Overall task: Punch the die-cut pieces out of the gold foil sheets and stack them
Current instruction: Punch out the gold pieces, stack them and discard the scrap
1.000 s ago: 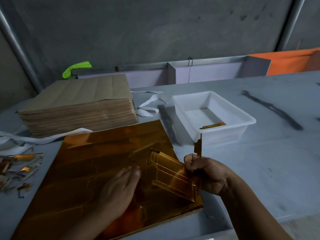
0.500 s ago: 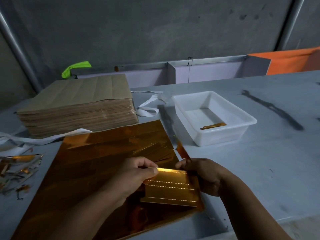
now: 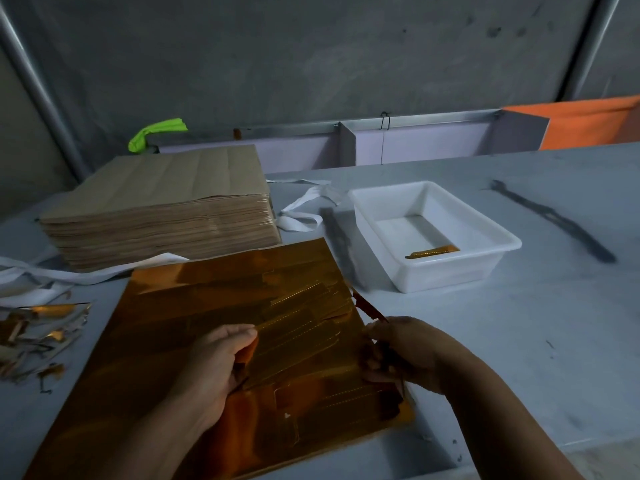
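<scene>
Left hand (image 3: 218,368) curls its fingers and thumb round the left end of a gold die-cut foil piece (image 3: 304,344) with dotted lines along it, lifted just above the large gold foil sheet (image 3: 166,341) that lies flat on the grey surface (image 3: 519,323). Off to that hand's left is a heap of torn foil scraps (image 3: 38,334), and beyond it a thick stack of brown paper sheets (image 3: 156,202).

The piece's long axis runs left to right, spanning the gap between the two hands. At its right end the right hand (image 3: 408,351) is closed on it, fingers bent over the edge, though shadow hides the exact grip. A narrow foil offcut (image 3: 367,306) juts up just beside that hand's knuckles.

Further right and away from the person sits a white plastic tub (image 3: 509,242) holding one gold strip (image 3: 433,252). The right hand is the nearer one to it, so if the tub is where pieces go, the carry probably falls to that hand.
</scene>
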`<state>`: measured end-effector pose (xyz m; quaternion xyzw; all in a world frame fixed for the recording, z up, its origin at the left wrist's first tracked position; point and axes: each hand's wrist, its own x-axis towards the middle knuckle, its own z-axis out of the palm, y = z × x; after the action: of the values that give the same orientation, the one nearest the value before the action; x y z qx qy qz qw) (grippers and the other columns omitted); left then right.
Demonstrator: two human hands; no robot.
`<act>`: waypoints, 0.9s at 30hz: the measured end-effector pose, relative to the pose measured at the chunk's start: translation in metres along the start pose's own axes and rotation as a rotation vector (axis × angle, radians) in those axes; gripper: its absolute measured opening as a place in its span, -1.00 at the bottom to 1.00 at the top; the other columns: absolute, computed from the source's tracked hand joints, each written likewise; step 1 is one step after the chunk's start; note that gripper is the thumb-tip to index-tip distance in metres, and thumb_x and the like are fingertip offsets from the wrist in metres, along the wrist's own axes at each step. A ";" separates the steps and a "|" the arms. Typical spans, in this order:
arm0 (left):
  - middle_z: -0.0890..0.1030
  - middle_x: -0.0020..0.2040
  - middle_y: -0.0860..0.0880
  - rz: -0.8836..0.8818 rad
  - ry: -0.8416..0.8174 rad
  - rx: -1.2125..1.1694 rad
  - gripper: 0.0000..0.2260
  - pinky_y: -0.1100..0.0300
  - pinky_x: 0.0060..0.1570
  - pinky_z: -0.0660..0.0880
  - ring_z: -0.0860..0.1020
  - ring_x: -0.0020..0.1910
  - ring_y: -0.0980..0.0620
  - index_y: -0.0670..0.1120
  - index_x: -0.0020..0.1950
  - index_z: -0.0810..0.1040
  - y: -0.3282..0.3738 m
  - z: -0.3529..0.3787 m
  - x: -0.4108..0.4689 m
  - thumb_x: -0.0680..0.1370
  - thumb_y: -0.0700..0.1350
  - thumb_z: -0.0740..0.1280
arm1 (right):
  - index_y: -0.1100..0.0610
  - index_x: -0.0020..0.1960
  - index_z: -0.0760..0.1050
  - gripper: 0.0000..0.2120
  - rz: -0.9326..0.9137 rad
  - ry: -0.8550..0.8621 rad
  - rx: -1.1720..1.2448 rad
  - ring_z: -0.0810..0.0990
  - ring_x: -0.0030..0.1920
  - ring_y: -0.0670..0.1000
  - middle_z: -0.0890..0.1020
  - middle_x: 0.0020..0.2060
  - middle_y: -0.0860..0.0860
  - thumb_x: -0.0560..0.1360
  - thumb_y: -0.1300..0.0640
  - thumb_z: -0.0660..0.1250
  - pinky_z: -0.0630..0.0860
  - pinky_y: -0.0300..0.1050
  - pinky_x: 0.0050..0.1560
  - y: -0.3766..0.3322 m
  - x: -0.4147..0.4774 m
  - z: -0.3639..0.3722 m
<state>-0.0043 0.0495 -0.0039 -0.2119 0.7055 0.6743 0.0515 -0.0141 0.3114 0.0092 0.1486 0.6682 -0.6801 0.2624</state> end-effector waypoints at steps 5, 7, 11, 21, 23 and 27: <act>0.56 0.16 -0.10 0.013 0.010 -0.075 -0.86 -0.16 0.23 0.46 0.51 0.18 -0.13 -0.05 0.08 0.61 0.004 0.001 0.001 0.58 -0.18 0.31 | 0.13 0.49 0.25 -0.35 -0.222 0.598 -0.801 0.48 0.30 0.18 0.47 0.34 0.17 0.55 -0.16 0.34 0.48 0.04 0.20 -0.023 -0.012 0.000; 0.56 0.17 -0.11 0.023 -0.011 -0.078 -0.86 -0.21 0.28 0.43 0.51 0.20 -0.15 -0.04 0.09 0.62 0.006 0.003 0.001 0.59 -0.17 0.30 | 0.09 0.47 0.27 -0.40 -0.396 0.725 -0.812 0.47 0.30 0.14 0.48 0.33 0.14 0.55 -0.16 0.33 0.43 0.00 0.18 -0.030 -0.016 0.004; 0.55 0.19 -0.10 0.046 -0.050 -0.064 -0.86 -0.21 0.27 0.44 0.50 0.20 -0.14 -0.01 0.10 0.62 0.011 0.012 -0.001 0.59 -0.14 0.30 | -0.04 0.40 0.33 -0.47 -0.393 0.320 -0.550 0.61 0.07 0.00 0.61 0.19 0.03 0.51 -0.21 0.34 0.56 -0.05 0.07 -0.038 -0.020 0.027; 0.51 0.03 -0.01 0.159 -0.080 0.228 -0.84 0.10 -0.05 0.41 0.46 -0.03 0.03 0.06 0.07 0.56 0.020 0.021 0.011 0.66 0.00 0.18 | -0.01 0.12 0.42 -0.78 -0.175 0.066 -0.228 0.64 0.01 0.14 0.56 0.11 0.12 0.58 0.25 0.33 0.63 -0.12 -0.27 -0.042 0.007 0.039; 0.51 0.03 0.01 0.179 -0.080 0.235 -0.83 0.13 -0.13 0.41 0.44 -0.06 0.06 0.05 0.07 0.57 0.023 0.023 0.018 0.67 -0.05 0.18 | -0.03 0.09 0.42 -0.80 -0.177 0.070 -0.209 0.63 -0.02 0.11 0.57 0.09 0.13 0.58 0.25 0.32 0.58 -0.16 -0.33 -0.044 0.014 0.036; 0.46 -0.16 -0.01 0.210 -0.037 0.239 -0.80 0.22 -0.37 0.29 0.34 -0.32 0.09 0.03 0.07 0.57 0.033 0.025 0.034 0.68 -0.10 0.14 | 0.05 0.13 0.44 -0.81 -0.178 0.081 -0.141 0.55 -0.27 0.02 0.56 -0.11 0.13 0.59 0.29 0.28 0.46 -0.25 -0.50 -0.048 0.028 0.028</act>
<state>-0.0525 0.0659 0.0128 -0.1167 0.7979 0.5911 0.0186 -0.0597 0.2777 0.0353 0.0973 0.7350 -0.6454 0.1836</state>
